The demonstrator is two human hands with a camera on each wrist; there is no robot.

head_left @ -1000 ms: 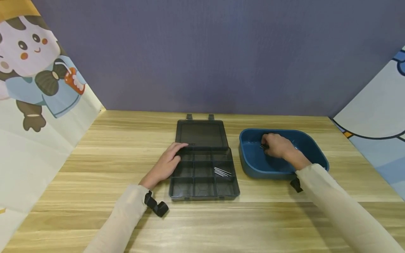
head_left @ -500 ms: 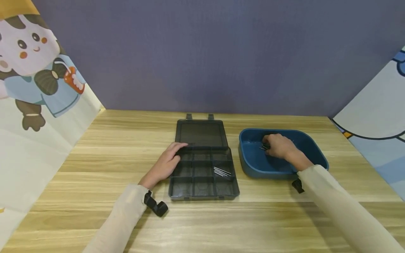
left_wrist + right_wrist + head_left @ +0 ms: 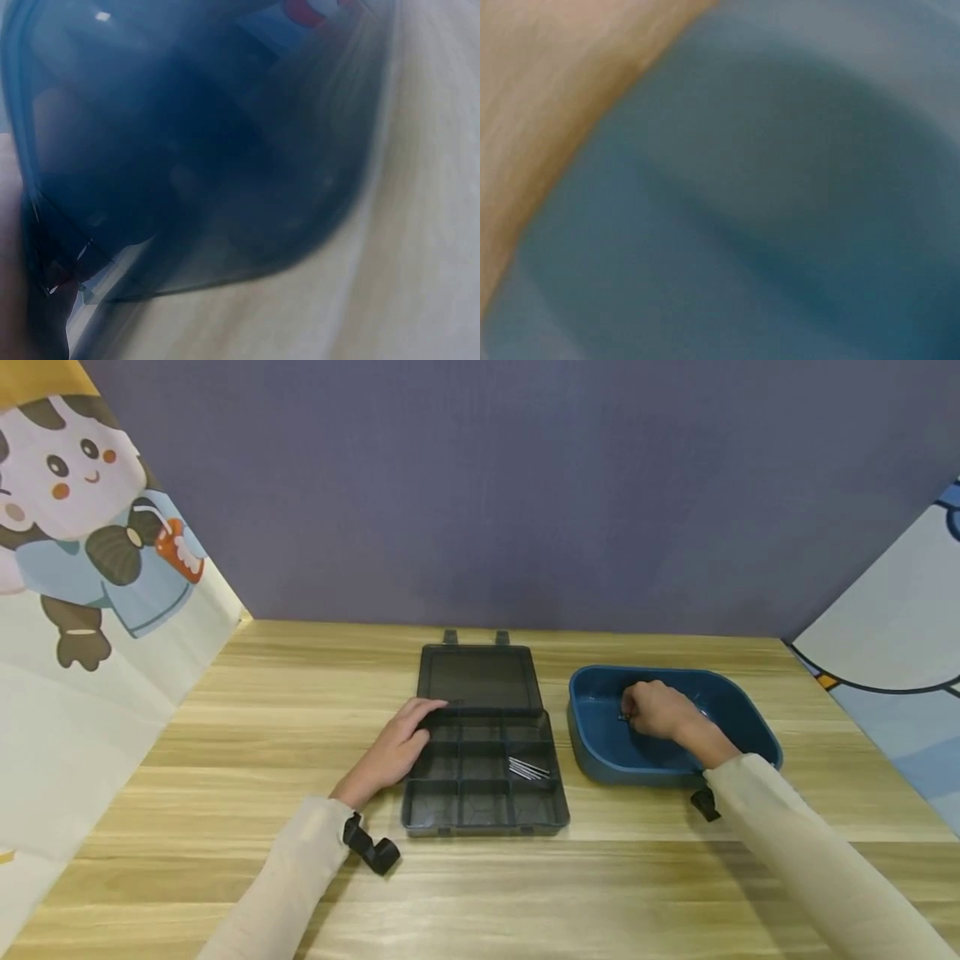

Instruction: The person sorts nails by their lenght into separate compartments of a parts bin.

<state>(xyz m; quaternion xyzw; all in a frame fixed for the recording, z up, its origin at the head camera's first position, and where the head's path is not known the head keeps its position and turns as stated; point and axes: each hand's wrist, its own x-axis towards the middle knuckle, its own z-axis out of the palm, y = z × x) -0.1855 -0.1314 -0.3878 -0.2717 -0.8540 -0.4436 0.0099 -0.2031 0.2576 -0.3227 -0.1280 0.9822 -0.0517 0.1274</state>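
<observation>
My left hand (image 3: 386, 752) rests on the left edge of a dark translucent divided storage box (image 3: 483, 803), index finger by the hinge and thumb at the side. The box's lid (image 3: 476, 677) lies back, open. Several slim silver rods (image 3: 528, 768) lie in its middle right compartment. To the right, my right hand (image 3: 656, 708) reaches into a blue plastic basin (image 3: 600, 768). Its fingers are curled together, pinching a small shiny metal piece (image 3: 623, 717) mostly hidden by them. In the left wrist view the box wall (image 3: 225, 165) looms close; the right wrist view is blurred blue.
Both stand on a wood-grain table (image 3: 480, 893) before a grey-purple back panel (image 3: 510, 493). Small shiny bits (image 3: 702, 700) show in the basin beyond the right wrist. A narrow strip of table separates box and basin. Printed cartoon panels flank the table.
The dark and silvery pieces that showed at my right fingertips are now mostly out of sight, with only a small glint left. My left hand and the box stay put.
</observation>
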